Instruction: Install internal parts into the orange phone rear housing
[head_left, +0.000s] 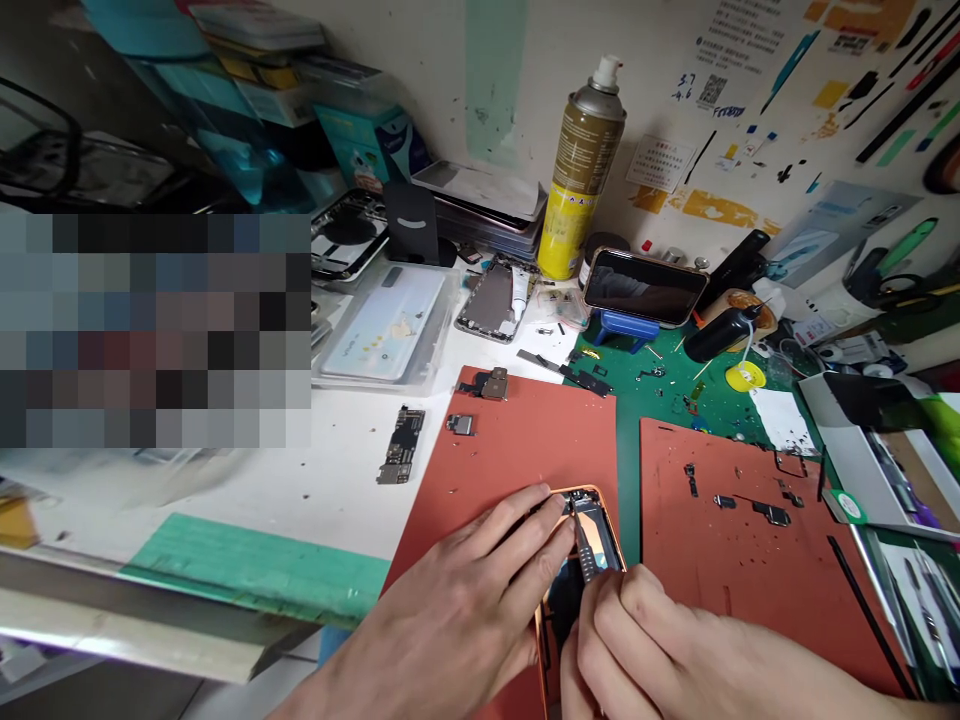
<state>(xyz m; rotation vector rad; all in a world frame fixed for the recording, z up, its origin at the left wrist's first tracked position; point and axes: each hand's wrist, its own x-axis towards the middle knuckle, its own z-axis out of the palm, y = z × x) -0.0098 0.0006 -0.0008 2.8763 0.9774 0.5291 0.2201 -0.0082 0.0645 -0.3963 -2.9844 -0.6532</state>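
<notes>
L hand (461,600) is palm-down, back of hand up, fingers (525,535) reaching fwd & a bit R, slightly bent w/ small gaps betw. them; thumb (517,650) sits below the fingers, only partly visible. L forearm (330,685) runs back & L from that hand. R hand (652,635), just beside L's fingertips, is closed in a pinch, fingers curled, knuckles up, tips pointing fwd/L toward L hand. R forearm (810,675) runs off to R of its hand, approx. level. Both hands bare.
</notes>
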